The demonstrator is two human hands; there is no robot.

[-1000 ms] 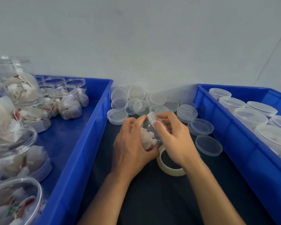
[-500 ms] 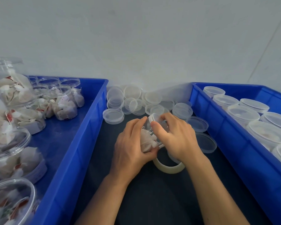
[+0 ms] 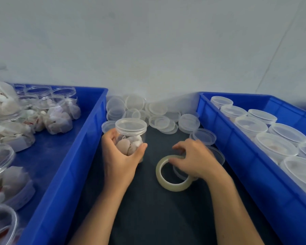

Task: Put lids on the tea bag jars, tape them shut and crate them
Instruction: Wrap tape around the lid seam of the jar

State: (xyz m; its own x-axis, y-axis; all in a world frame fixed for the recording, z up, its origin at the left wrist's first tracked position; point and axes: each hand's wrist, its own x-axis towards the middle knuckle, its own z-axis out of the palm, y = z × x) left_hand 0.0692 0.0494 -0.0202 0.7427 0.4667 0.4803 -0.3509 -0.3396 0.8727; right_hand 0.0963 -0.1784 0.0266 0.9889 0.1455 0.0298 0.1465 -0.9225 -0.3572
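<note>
My left hand (image 3: 121,156) grips a clear tea bag jar (image 3: 131,137) that stands upright on the dark mat, with a lid (image 3: 131,125) seated on top. My right hand (image 3: 194,158) lies on the far side of a clear tape roll (image 3: 173,184) that lies flat on the mat, with its fingers curled over the rim. Loose clear lids (image 3: 159,119) are piled at the back between the crates.
A blue crate (image 3: 74,156) on the left holds several open jars of tea bags (image 3: 58,114). A blue crate (image 3: 237,156) on the right holds several lidded jars (image 3: 272,145). A pale wall rises behind. The dark mat (image 3: 148,218) runs between the crates.
The jar was tilted between both hands with the right hand on its lid. Now it stands upright in my left hand alone, and my right hand has dropped to the tape roll.
</note>
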